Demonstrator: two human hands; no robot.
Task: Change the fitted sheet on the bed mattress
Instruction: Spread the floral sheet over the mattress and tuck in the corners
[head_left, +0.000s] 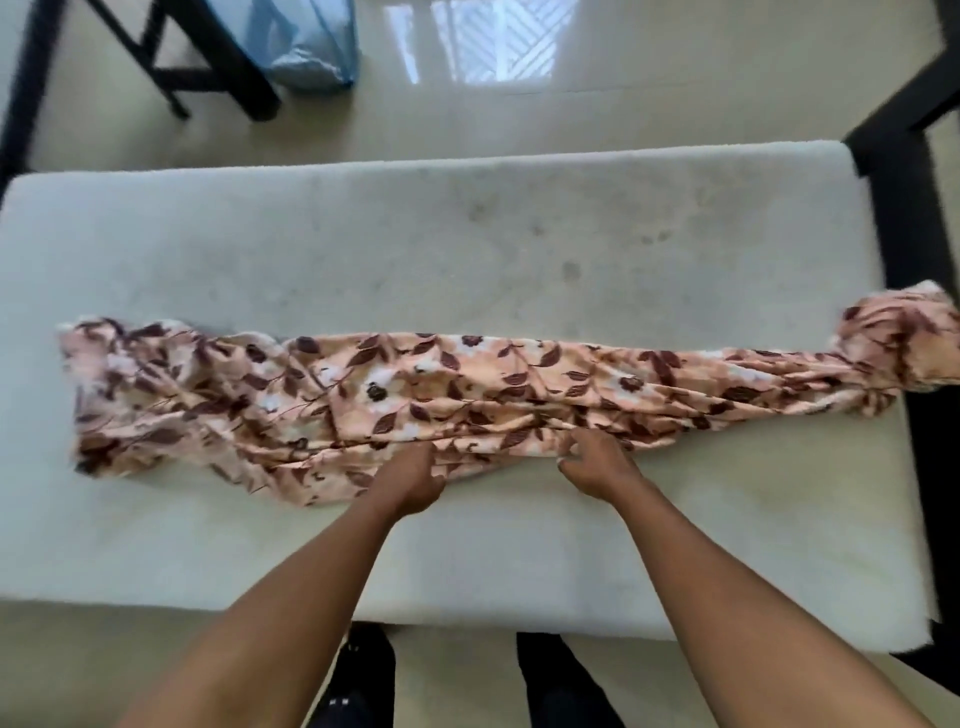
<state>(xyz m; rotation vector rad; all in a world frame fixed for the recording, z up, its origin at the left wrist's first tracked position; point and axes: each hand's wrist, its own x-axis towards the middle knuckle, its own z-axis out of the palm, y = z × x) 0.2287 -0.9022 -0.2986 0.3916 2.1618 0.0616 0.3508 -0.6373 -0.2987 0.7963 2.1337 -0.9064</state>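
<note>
- One wide-angle head-worn view looks steeply down and forward across the bare white foam mattress (467, 249) from its near long side.
- Near enough that the mattress spans the frame's width.

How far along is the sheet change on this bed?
Done: the mattress is bare, with no sheet fitted over it. In hand: the floral sheet lies across it in a long bunched strip, and the left hand and right hand grip its near edge. Left: spreading it out and fitting every corner.
</note>
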